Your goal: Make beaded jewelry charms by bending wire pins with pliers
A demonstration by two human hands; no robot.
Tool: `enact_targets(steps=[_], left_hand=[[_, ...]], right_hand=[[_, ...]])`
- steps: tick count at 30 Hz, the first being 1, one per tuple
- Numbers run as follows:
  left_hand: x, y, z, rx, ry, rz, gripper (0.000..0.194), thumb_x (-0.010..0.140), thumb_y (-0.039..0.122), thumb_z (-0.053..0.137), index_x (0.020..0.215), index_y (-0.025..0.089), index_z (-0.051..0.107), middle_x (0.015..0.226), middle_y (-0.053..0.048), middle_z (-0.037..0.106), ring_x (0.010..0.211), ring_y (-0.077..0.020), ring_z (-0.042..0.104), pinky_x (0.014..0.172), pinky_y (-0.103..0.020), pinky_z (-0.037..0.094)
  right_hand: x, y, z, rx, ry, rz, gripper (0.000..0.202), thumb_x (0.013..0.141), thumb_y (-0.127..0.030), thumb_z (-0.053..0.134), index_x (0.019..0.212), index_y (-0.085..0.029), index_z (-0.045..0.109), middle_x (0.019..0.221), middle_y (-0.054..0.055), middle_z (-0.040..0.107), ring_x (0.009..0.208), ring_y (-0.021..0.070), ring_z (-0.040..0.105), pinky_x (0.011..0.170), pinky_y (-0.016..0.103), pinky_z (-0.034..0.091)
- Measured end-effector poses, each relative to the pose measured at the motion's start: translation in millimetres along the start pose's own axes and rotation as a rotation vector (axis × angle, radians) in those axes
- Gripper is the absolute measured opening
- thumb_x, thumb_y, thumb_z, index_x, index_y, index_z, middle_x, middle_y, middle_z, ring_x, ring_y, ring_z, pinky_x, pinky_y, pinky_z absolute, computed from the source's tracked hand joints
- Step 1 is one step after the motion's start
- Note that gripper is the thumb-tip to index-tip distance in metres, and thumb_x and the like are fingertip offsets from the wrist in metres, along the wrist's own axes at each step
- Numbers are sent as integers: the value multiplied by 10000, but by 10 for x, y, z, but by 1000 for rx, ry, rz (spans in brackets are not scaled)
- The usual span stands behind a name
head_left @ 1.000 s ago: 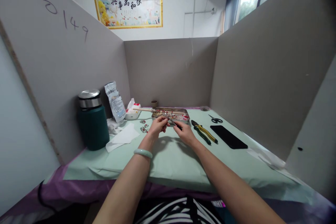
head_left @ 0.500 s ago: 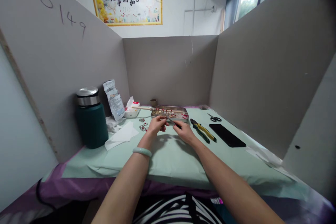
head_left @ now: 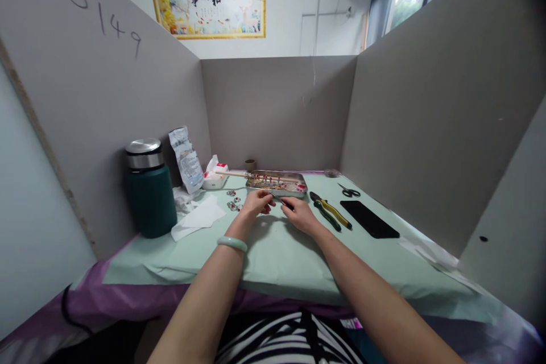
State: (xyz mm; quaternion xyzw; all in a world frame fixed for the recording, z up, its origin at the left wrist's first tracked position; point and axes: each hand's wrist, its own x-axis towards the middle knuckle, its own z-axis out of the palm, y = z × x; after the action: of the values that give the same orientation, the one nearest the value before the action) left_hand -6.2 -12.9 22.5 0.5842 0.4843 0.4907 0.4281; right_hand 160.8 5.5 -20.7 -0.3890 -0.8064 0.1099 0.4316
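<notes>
My right hand (head_left: 300, 214) is closed round a slim tool with a pointed metal tip and a dark handle (head_left: 288, 205), which points left toward my other hand. Fingers pinched together, my left hand (head_left: 257, 203) meets the tool's tip; what it pinches is too small to make out. Just beyond both hands lies a metal tray (head_left: 305, 187) holding small red, gold and silver beads or parts, with a thin stick (head_left: 232, 174) across its left end. Several small silver pieces with red centres (head_left: 232, 205) lie left of my left hand.
On the right are pliers (head_left: 330, 212) with green and yellow handles, scissors (head_left: 350, 191) and a black phone (head_left: 369, 219). A dark green flask (head_left: 150, 202), white paper (head_left: 198, 217), a silvery pouch (head_left: 186, 160) and a tissue pack (head_left: 215, 175) stand left. Grey partitions (head_left: 277, 114) enclose the table.
The tool's tip has dipped slightly and lies flatter between my hands. Both hands stay in nearly the same place; the whole view has shifted a little.
</notes>
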Motion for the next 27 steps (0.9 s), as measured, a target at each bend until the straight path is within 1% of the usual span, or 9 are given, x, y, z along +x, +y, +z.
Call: enact_targets(steps=[4, 9, 12, 20, 25, 27], left_hand=[[34, -38, -13, -81, 10, -14, 62, 726, 179, 636, 750, 124, 621, 629, -49, 646, 486, -86, 520, 502, -221, 430], [55, -76, -23, -151, -14, -15, 109, 752, 198, 637, 832, 126, 625, 647, -50, 645, 511, -92, 535, 528, -233, 451], [55, -81, -21, -154, -11, -16, 105, 758, 189, 632, 838, 121, 622, 644, -49, 639, 508, -89, 532, 522, -229, 449], [37, -54, -27, -149, 29, -20, 116, 764, 198, 623, 853, 126, 600, 628, -25, 621, 474, -76, 502, 515, -233, 458], [22, -35, -14, -94, 33, 24, 44, 766, 167, 582, 787, 129, 583, 637, -29, 619, 460, -74, 487, 476, -223, 435], [27, -36, -3, -49, 27, 48, 22, 756, 143, 564, 742, 130, 576, 645, -31, 620, 442, -69, 469, 453, -219, 418]], right_hand=[[-1, -9, -2, -8, 24, 9, 333, 805, -242, 510, 1085, -172, 676, 1032, 96, 687, 912, 223, 617, 820, 343, 457], [8, -46, -36, 121, 21, 47, 331, 805, -243, 508, 1077, -165, 682, 1020, 89, 697, 894, 218, 621, 799, 333, 459], [8, -74, -59, 159, -2, 61, 331, 811, -250, 497, 1066, -160, 687, 975, 78, 708, 837, 208, 623, 755, 321, 457], [4, -79, -61, 153, -16, 54, 338, 809, -253, 477, 1043, -155, 700, 916, 57, 709, 743, 180, 589, 674, 287, 431], [3, -88, -71, 127, -37, 37, 325, 805, -244, 460, 985, -150, 713, 795, 36, 692, 675, 161, 558, 636, 270, 418], [-1, -102, -78, 106, -48, 30, 321, 805, -238, 455, 972, -150, 715, 790, 38, 691, 675, 165, 565, 642, 274, 422]])
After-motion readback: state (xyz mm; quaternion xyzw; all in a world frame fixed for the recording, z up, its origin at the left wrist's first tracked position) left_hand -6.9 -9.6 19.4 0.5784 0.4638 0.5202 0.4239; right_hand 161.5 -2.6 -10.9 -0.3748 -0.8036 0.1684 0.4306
